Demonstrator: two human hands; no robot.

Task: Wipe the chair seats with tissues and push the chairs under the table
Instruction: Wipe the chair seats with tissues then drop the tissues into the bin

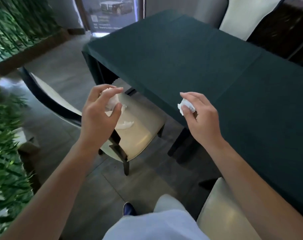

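Tissue [111, 103] half hidden in left hand [99, 115], blurred

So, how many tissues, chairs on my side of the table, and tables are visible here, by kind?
Tissues: 3 (left hand holds one, right hand holds one, one lies on a seat)
Chairs, near side: 2
Table: 1
Total: 6
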